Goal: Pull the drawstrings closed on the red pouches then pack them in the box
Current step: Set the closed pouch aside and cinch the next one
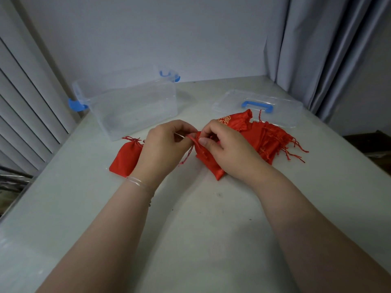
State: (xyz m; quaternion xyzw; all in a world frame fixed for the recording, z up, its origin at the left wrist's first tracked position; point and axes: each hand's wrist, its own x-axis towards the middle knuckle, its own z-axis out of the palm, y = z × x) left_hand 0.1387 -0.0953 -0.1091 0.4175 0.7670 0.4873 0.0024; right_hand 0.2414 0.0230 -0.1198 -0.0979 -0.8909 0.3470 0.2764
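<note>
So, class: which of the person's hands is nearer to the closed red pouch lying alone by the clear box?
Left. The left hand lies right beside the closed pouch, partly overlapping it; the right hand is further off, on the other side.

The light is soft and even, a little dim. Weak shadows lie on the table (211, 218) under the arms. Edges bend from wide-angle distortion.
</note>
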